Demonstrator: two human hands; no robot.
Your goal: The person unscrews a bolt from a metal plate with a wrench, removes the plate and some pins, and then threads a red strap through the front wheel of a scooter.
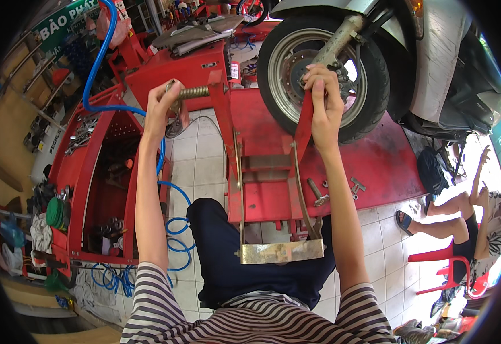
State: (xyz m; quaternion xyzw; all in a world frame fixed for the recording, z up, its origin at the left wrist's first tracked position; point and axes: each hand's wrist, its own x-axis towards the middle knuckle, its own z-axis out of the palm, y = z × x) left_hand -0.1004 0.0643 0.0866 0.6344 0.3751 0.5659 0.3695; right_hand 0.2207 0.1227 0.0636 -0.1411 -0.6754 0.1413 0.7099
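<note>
My left hand (163, 103) is closed round the crank end of a threaded screw rod (194, 92). The rod runs through the top of the left red upright (220, 112) of a wheel clamp. At the clamp's other side, my right hand (326, 106) grips the top of the right red arm (305, 127), its fingertips beside the wheel hub. A scooter's front wheel (273, 74) stands just beyond the clamp, over a red lift platform (371, 166). Closest to me, a worn metal bar (282, 252) joins the clamp's two curved side straps.
Left stands a red tool cart (75, 212) with wrenches on top. A blue air hose (92, 74) hangs past it and coils on the tiled floor. A loose bolt and small metal parts (356, 186) lie on the platform. A person (474, 223) sits at right on a red chair (431, 258).
</note>
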